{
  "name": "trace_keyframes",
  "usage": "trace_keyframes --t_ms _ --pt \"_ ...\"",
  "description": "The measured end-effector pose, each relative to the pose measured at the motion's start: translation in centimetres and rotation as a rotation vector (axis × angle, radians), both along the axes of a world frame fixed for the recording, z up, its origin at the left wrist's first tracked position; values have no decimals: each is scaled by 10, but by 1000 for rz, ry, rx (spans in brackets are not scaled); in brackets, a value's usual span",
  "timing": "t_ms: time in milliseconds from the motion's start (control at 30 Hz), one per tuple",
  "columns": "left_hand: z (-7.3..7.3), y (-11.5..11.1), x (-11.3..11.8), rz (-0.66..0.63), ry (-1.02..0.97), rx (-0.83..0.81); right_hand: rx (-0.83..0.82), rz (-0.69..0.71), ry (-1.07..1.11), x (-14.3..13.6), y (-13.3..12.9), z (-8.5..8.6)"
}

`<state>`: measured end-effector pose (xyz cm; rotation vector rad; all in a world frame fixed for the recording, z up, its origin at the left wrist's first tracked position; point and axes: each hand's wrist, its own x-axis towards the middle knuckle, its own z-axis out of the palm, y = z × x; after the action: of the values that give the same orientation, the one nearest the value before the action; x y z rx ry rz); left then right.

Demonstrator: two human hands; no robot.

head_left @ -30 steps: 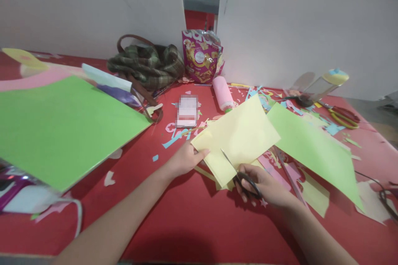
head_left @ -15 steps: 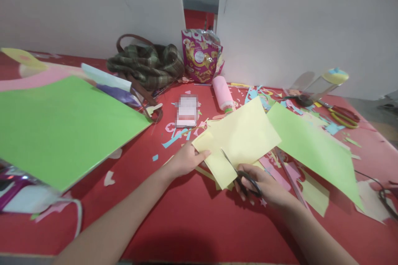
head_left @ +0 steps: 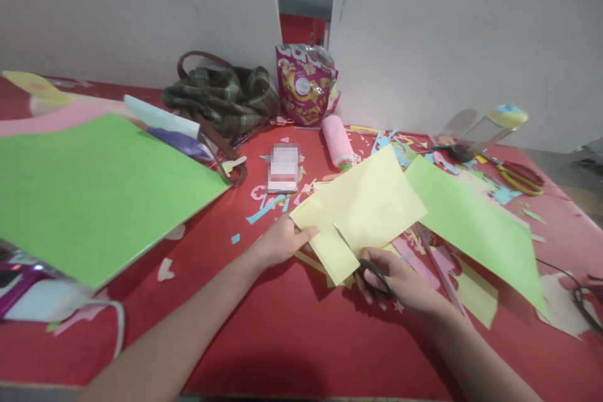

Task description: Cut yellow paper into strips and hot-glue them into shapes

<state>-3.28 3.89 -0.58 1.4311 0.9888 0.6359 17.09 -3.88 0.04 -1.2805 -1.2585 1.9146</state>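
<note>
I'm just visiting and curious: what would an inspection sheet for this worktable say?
Surface: red tabletop, strewn with paper scraps.
Job's things: yellow paper; black-handled scissors, one blade visible over the paper.
Clutter: green sheets at both sides, pink bottle, snack bag, plaid bag.
Hands: left hand grips the paper's left edge, thumb on top; right hand holds the scissors.
Cables: white cable at left, dark cable at right; connections unclear.
Surroundings: pale panels behind the table; other people, nothing seen.
</note>
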Motion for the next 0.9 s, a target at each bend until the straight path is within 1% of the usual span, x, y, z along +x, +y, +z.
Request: trace_keyframes --t_ms 233,500,733,900 --pt "0 0 0 3 -11 -33 0 -19 10 -2 -1 -1" --pt "2 -3 2 -35 -37 -123 3 -37 -2 -2 0 -2" --pt "4 -4 3 -21 -70 -183 8 -43 18 -3 0 -3" --pt "4 -3 2 -6 -42 -194 3 -40 15 -3 -1 -5"
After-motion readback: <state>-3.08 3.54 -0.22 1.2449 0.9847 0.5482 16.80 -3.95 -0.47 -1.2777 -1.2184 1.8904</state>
